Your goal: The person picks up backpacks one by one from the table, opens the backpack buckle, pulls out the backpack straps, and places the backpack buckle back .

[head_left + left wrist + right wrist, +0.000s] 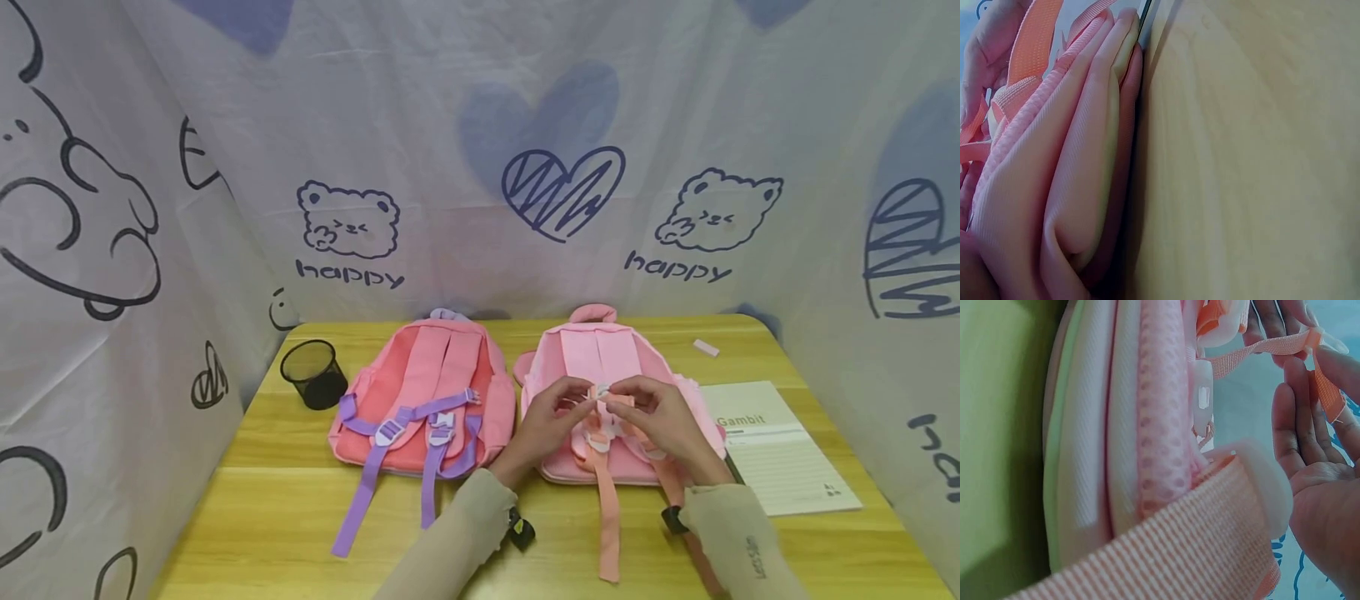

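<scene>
A light pink backpack (555, 467) lies on the table with its shoulder straps facing up. Over it, my left hand (549, 423) and right hand (663, 417) meet, fingertips close together. Between them they pinch a thin orange webbing strap (1254, 353) with a small white buckle piece (1330, 341) on it. In the right wrist view, the loose end of this strap hangs by the right hand's fingers (1297, 419). Wider orange straps (609, 517) run from white plastic adjusters (597, 443) toward the table's front. The left wrist view shows mostly the bag's side.
To the left lies a coral-pink backpack (491, 408) with purple straps (360, 508). A black mesh pen holder (322, 387) stands farther left. At right, a notebook (795, 467) lies beside the light pink bag, and a small pale pink piece (706, 347) lies behind it.
</scene>
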A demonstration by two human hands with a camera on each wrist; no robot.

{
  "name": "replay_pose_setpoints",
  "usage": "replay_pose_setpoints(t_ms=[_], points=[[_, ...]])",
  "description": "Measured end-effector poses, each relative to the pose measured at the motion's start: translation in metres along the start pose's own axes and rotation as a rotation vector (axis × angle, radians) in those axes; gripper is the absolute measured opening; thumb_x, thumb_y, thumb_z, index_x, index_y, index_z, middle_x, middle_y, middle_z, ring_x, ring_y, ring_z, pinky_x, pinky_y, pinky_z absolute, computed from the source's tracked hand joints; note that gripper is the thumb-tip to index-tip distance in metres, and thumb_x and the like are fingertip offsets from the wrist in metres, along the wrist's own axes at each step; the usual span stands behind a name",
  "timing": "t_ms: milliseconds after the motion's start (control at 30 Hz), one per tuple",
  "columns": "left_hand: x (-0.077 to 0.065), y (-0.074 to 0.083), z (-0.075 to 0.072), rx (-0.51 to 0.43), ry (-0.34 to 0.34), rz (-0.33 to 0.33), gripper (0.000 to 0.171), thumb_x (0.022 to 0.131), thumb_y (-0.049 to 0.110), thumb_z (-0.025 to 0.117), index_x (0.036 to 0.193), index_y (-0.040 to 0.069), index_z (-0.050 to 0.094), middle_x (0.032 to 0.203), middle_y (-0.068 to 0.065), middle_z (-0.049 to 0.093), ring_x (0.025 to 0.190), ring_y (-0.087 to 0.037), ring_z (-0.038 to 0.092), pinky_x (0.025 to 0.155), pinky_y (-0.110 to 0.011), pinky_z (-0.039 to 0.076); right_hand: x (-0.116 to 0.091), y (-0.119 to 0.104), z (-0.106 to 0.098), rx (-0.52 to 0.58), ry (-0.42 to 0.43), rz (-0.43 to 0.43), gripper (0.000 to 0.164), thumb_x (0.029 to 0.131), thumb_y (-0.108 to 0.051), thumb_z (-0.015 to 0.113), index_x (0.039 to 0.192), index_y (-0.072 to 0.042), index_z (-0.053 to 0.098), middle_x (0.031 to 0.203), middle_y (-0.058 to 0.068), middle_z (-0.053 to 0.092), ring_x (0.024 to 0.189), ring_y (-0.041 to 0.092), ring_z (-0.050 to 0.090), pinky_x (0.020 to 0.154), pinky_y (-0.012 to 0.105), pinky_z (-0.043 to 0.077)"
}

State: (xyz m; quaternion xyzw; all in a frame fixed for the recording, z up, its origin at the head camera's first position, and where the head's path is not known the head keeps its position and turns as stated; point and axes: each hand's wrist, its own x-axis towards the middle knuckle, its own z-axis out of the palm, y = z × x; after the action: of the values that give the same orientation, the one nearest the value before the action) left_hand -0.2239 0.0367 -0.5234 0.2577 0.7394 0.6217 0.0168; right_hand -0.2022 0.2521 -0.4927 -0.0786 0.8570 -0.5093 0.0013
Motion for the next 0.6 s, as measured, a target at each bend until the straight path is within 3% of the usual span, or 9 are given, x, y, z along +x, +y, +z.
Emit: replay_pose_setpoints(t_ms=[333, 600], points=[[-0.0001, -0.0005, -0.0003, 0.020, 0.002, 0.009, 0.026, 0.103, 0.022, 0.067, 0.125, 0.009, 0.067, 0.113, -0.011, 0.073, 0.104, -0.011, 0.066, 0.093, -0.026, 0.053, 0.0018, -0.0036, 0.0061, 0.061, 0.007, -0.046, 0.033, 0.096, -0.024, 0.077, 0.119, -0.001, 0.071, 0.108, 0.015, 0.073, 0.085, 0.008, 0.067, 0.076, 0.022, 0.055], [-0.0009, -0.0022, -0.0006, 0.020, 0.023, 0.019, 0.024, 0.103, 0.023, 0.066, 0.123, 0.009, 0.067, 0.114, -0.011, 0.073, 0.107, -0.017, 0.068, 0.095, -0.028, 0.054, 0.0007, -0.0055, 0.0065, 0.083, -0.020, 0.006, 0.041, 0.096, -0.032, 0.076, 0.125, -0.003, 0.069, 0.119, 0.016, 0.071, 0.096, 0.008, 0.067, 0.083, 0.020, 0.055]])
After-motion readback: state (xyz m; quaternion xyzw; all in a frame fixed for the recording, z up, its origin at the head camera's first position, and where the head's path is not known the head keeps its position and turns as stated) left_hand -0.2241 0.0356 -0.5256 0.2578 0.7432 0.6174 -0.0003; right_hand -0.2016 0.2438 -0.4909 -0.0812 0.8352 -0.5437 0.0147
